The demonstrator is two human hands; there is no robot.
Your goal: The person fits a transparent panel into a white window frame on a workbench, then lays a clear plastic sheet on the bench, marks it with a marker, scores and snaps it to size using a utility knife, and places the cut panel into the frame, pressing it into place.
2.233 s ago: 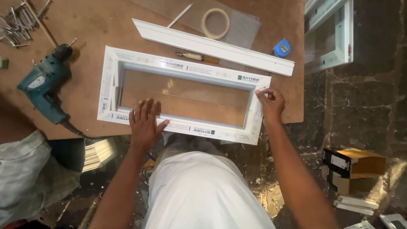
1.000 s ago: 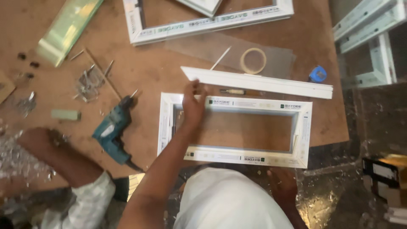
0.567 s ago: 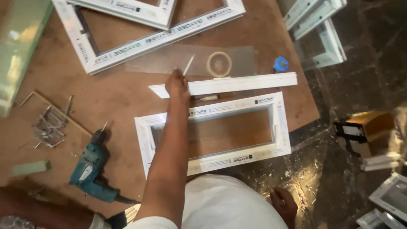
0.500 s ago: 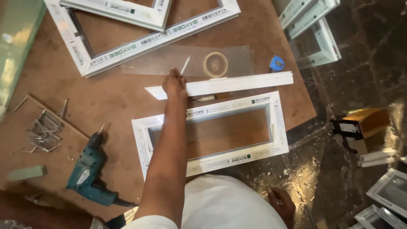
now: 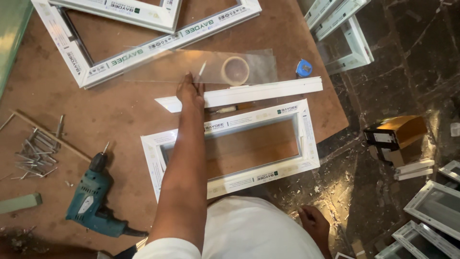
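A wide brown worktop [image 5: 96, 120] fills most of the view. At its far edge a big white window frame [image 5: 76, 62] is laid flat. Nearer the person, a smaller white frame [image 5: 249, 180] is set down, with one corner hanging over the worktop's edge. Between the two frames a clear sheet [image 5: 163, 67] is spread out, and one end of it rests on the big frame. Just beside the small frame's far side, a long white strip [image 5: 263, 91] is laid.

A blue-green drill [image 5: 91, 206] is seen to the left, well apart from the frames.

The left hand [image 5: 189, 91] is stretched out and laid palm down on the strip's left part. Its fingertips are at the edge of the clear sheet. It cannot be told if anything is pinched by them. The right hand [image 5: 314, 224] is hung low beside the body, off the worktop, fingers loosely bent, and nothing is seen in it.

A ring of tape [image 5: 235, 71] is set on the clear sheet. A heap of screws [image 5: 36, 153] is piled at the far left. A small blue round thing [image 5: 304, 68] is near the strip's right end. A thin pale stick [image 5: 202, 69] lies on the sheet, right at the fingertips.

The strip is probably best held flat and pressed gently, so it is not slid against the small frame. The clear sheet should not be leaned on, as it looks thin.
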